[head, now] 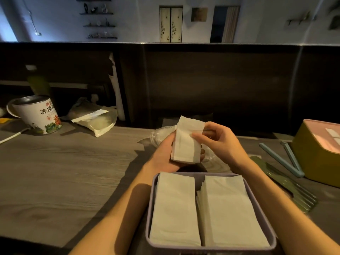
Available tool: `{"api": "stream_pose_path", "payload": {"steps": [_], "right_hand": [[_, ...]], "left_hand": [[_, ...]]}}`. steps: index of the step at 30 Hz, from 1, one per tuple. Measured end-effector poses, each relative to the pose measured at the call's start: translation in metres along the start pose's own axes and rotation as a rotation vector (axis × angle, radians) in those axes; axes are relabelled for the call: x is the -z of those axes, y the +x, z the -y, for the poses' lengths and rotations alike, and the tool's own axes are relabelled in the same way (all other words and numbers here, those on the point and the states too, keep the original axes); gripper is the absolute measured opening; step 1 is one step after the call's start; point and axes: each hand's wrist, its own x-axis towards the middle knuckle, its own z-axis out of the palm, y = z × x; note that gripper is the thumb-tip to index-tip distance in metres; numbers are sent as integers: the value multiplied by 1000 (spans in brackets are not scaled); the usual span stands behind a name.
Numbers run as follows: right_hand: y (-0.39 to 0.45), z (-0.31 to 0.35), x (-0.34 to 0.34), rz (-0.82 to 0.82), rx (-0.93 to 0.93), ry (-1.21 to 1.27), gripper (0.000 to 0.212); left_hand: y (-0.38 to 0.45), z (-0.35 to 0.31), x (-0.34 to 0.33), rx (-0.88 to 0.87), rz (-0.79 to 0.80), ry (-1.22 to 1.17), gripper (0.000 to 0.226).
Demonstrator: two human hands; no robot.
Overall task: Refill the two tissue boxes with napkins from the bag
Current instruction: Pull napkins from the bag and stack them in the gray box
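My left hand point(165, 153): fingers curled under a napkin stack point(186, 142), gripping it, above the near lilac tissue box point(257, 208). My right hand point(219, 142): thumb and fingertips pinching the stack's top right edge. Far left, tea tin point(36, 115), reads "冻顶". Far right, yellow tissue box point(316, 162).

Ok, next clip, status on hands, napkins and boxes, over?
Left hand grips napkin stack; right hand pinches its top edge. Open purple box holds two piles. Yellow box lidded, at right. Nothing in the way.
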Motion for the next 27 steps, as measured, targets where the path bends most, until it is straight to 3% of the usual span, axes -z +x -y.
{"api": "stream_pose_path", "payload": {"steps": [3,4,6,8,9,10,12,19,27], "right_hand": [[1,-8,-2,-81,5,-135,27],[2,-10,-2,-103,10,-139,26],[2,-12,-2,-146,29,-160,26],[2,-13,-3,-182,45,-185,26],[2,-14,-4,-194,49,-192,26],[2,-14,-5,-201,48,-201,27],[2,-15,-6,-208,59,-203,26],[5,-16,4,-320,39,11,17],[7,-18,5,-339,-38,25,17]], "left_hand": [[12,0,2,98,250,-111,43],[20,4,14,12,177,5,54],[32,17,22,67,182,-100,72],[21,6,3,63,164,-218,51],[18,1,-6,166,158,-302,41],[18,4,-5,270,92,-437,34],[8,2,-3,239,7,-467,33],[3,0,4,152,-91,-207,33],[14,6,12,21,-415,-85,63]]}}
